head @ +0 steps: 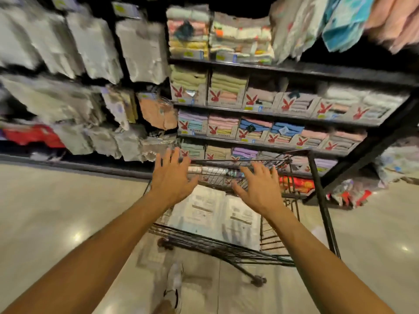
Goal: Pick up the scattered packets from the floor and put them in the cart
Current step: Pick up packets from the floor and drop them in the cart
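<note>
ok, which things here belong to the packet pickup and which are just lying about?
Job: cart; white packets in it; left hand and right hand, both open above it; blurred pale shape on the floor by the cart, maybe a packet.
Not job: boxed folded towels on shelves; hanging packs at left.

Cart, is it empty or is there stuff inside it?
Not empty. At least two flat white packets lie side by side on the bottom of the cart.

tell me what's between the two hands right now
Head view: white packets lying in the wire cart, seen between the open left hand and right hand.
</note>
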{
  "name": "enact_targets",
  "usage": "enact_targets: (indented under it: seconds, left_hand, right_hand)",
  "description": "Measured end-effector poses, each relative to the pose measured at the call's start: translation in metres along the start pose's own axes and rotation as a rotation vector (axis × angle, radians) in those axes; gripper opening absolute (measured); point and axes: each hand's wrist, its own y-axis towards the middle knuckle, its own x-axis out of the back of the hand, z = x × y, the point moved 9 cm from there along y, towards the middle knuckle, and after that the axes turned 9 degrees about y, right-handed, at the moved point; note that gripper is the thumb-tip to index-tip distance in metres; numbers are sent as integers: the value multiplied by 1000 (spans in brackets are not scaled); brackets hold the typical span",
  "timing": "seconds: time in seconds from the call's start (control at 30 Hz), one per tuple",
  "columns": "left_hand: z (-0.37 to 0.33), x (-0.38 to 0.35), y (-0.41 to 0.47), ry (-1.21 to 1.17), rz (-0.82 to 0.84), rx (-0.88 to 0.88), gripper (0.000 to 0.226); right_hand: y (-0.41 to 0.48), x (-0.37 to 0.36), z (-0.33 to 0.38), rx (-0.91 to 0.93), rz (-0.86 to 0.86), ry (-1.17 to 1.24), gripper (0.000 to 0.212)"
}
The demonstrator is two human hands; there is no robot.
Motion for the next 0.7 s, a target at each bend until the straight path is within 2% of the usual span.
enact_targets:
  seconds: [0.17,0.37,0.47,0.57,0.6,0.7]
  left_hand:
    - [132,46,-84,135,-20,223,83]
    - [313,60,-231,165,63,535,81]
    - [409,63,-318,178,55,683,80]
    - [501,65,-409,209,53,826,82]
    - [528,63,-437,215,61,866,82]
    - [599,59,-510,222,100,956,81]
  right_hand:
    - [8,17,187,300,6,25,66]
    - [-22,5,432,640,18,69,67]
    - [-44,-15,554,756,62,74,75]
    - [-78,-40,678,870,66,89,96]
    - [-91,-49,716,908,73,89,96]
    - [-129,-73,816,989,89,128,74]
